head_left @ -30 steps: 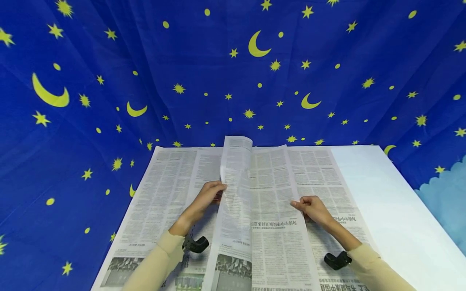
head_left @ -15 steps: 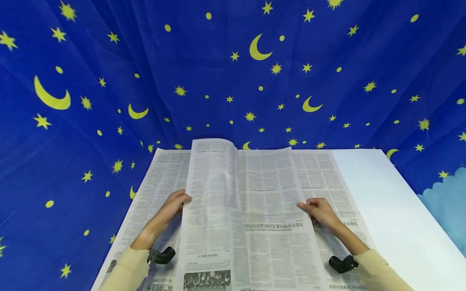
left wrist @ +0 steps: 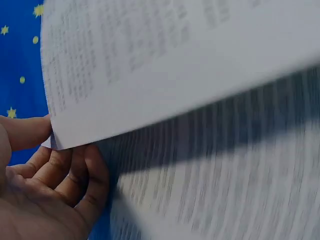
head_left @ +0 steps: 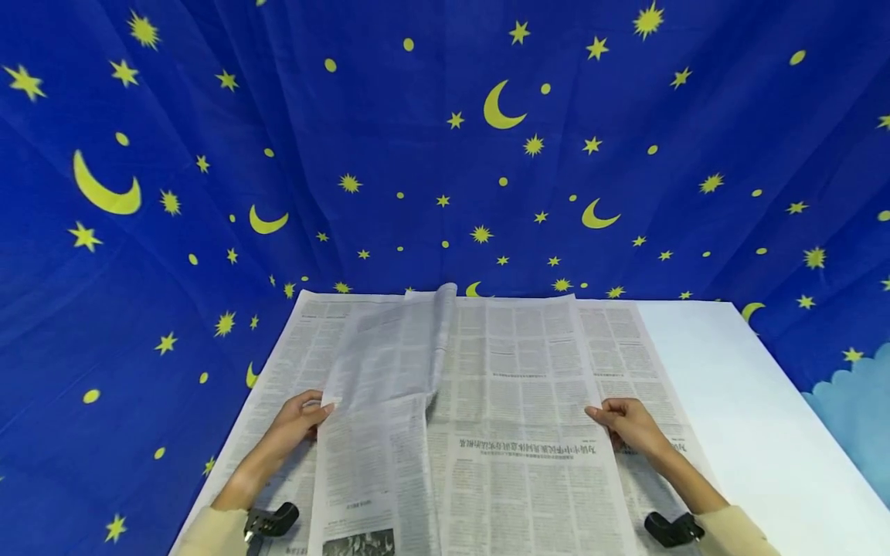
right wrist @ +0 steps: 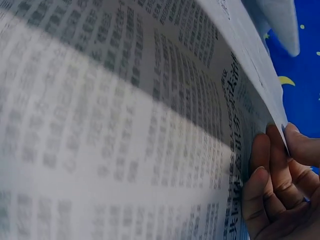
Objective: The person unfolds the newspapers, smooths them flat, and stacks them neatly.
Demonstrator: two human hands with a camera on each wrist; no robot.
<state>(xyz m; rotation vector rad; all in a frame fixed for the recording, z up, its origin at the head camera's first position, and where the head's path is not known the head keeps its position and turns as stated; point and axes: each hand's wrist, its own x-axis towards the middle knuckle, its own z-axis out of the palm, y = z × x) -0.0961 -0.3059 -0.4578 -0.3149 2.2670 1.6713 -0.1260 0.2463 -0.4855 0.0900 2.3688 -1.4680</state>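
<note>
A printed newspaper sheet (head_left: 528, 401) spans between my two hands in the head view. My left hand (head_left: 295, 421) pinches its left edge between thumb and fingers; in the left wrist view the thumb (left wrist: 30, 132) presses on the paper's border, the other fingers curled beneath. My right hand (head_left: 631, 426) pinches the opposite edge about level with it, thumb on top, as the right wrist view also shows. Left of the middle, the sheet buckles into a raised, curled ridge (head_left: 445, 332) near the far end. Under it lies more newspaper (head_left: 619, 332), partly covered.
A white tabletop (head_left: 730, 386) shows to the right of the papers. Blue cloth (head_left: 389, 154) with yellow moons and stars hangs behind and along both sides. A black wrist device (head_left: 273, 520) sits on the left wrist, another (head_left: 673, 530) on the right.
My left hand has drawn the sheet's left edge leftward and nearer, spreading the folded part wider. My right hand, still pinching its edge, has shifted slightly right and nearer.
</note>
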